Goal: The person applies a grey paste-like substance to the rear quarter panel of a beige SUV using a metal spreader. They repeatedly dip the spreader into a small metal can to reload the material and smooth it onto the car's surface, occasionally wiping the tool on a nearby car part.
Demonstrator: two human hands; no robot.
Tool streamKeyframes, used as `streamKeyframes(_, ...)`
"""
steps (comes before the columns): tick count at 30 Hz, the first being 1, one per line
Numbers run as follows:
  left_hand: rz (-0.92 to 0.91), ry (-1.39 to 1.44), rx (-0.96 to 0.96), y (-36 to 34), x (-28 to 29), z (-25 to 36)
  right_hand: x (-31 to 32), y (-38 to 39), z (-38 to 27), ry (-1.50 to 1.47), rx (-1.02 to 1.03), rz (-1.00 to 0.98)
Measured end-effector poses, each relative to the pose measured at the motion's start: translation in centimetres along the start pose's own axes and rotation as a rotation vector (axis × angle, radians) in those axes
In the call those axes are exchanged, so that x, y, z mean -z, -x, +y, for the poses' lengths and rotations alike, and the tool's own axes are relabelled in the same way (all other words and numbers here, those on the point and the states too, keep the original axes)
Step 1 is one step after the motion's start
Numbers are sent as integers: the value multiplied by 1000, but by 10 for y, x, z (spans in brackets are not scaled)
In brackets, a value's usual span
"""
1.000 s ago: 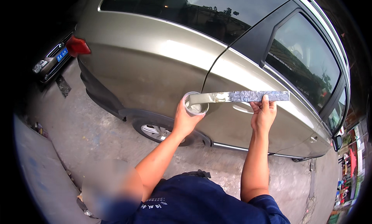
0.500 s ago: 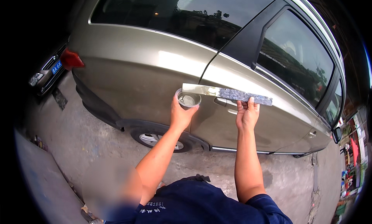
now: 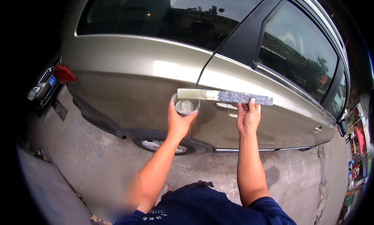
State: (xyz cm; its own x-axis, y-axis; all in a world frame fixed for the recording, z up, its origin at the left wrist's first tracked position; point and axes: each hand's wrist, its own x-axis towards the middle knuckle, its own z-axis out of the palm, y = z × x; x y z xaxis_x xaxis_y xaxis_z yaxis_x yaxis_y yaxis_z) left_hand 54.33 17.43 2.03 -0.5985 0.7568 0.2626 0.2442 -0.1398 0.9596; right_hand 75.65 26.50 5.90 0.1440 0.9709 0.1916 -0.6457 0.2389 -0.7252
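In front of the car's side, my left hand (image 3: 179, 123) is wrapped round a clear plastic cup (image 3: 197, 108) from below and the left. The cup is tipped so that its mouth shows, with greyish liquid like paint (image 3: 184, 106) inside. My right hand (image 3: 248, 118) pinches the right part of a long flat stirring stick (image 3: 239, 97) between thumb and fingers. Dark speckled stains cover the stick's right half, and its left end is a smooth beige-grey. That left end lies across the cup's far rim; whether it touches is hard to tell.
A beige-grey car (image 3: 128, 88) stands side-on before me, its door handle (image 3: 221, 106) behind the stick and its rear wheel (image 3: 161, 145) below. Another car (image 3: 41, 87) is at the far left. A grey panel-like surface (image 3: 50, 186) is at the lower left, on concrete ground (image 3: 218, 166).
The cup and the stick's left end have shifted slightly left and down in view. The stick lies a little more level. Both hands keep their hold, and the view has turned slightly.
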Motion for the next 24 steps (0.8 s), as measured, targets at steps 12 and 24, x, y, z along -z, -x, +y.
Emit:
streamKeyframes(12,-66,110,-43,-2,1,4,-9,-4,-11,53,44,-13)
streamKeyframes(24,91,-136,-67,38,-19,9,-55,-18,-42,340,254,-659)
